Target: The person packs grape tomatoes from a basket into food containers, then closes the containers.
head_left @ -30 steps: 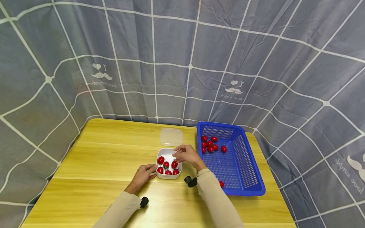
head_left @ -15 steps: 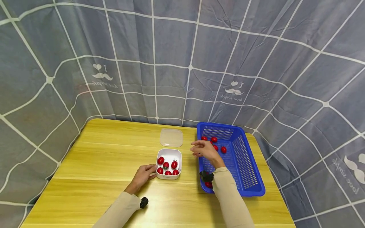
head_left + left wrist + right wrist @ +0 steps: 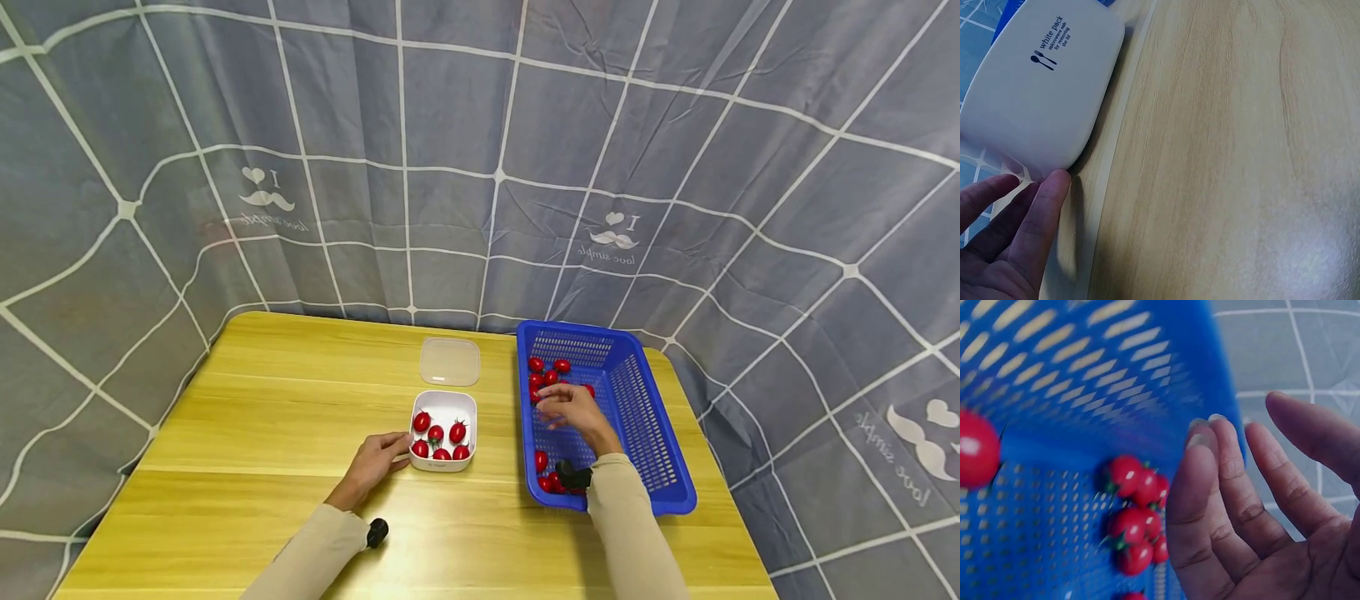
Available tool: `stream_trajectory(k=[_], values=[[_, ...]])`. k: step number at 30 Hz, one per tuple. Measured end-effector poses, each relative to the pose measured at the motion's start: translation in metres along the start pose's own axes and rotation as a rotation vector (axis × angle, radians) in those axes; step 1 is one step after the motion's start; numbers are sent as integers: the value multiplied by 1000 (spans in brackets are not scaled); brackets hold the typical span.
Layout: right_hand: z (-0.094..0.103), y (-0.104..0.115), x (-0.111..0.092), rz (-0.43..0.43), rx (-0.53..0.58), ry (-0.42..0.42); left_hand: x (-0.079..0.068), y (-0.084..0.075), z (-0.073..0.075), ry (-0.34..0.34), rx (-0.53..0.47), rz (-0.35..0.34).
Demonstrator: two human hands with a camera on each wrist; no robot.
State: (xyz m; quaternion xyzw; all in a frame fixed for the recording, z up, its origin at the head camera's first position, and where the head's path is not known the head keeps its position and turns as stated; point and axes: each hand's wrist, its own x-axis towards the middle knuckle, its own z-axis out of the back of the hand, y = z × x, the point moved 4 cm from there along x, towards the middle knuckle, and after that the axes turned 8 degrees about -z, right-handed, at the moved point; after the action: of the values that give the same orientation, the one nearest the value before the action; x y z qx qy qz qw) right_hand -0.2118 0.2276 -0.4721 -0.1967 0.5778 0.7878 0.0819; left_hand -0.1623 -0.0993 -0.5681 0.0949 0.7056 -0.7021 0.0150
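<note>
A white square container (image 3: 441, 467) holds several small red tomatoes (image 3: 457, 432) with green stems. My left hand (image 3: 377, 458) touches its left side; in the left wrist view the fingertips (image 3: 1055, 182) rest at its lower corner, fingers fairly straight. Over the blue perforated basket (image 3: 647, 417) is my right hand (image 3: 577, 414), its fingers relaxed and slightly bent with nothing between them. A cluster of tomatoes (image 3: 1132, 528) lies near those fingers in the right wrist view. Part of that group is hidden by the hand in the head view.
Behind the container, a translucent lid (image 3: 450, 362) lies flat on the wooden table (image 3: 300, 400). More tomatoes (image 3: 542, 461) sit at the basket's near left end, partly behind the wrist camera (image 3: 573, 475). A grey checked curtain (image 3: 450, 208) surrounds the table.
My right hand has moved right, from above the white container across the basket's rim to over the tomatoes inside it. The left hand and container have stayed in place.
</note>
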Motion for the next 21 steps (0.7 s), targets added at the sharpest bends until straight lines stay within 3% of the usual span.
stream_trajectory(k=[5, 9, 16, 21], values=[[12, -23, 10, -73, -65, 46, 0, 1, 0, 1, -4, -2], [15, -34, 13, -111, -120, 145, 0, 2, 0, 4, 8, 4], [13, -46, 16, -188, -186, 322, 1, 2, 0, 6, -5, 4], [9, -54, 17, -240, -218, 378, 2, 2, 0, 2, -16, -3]])
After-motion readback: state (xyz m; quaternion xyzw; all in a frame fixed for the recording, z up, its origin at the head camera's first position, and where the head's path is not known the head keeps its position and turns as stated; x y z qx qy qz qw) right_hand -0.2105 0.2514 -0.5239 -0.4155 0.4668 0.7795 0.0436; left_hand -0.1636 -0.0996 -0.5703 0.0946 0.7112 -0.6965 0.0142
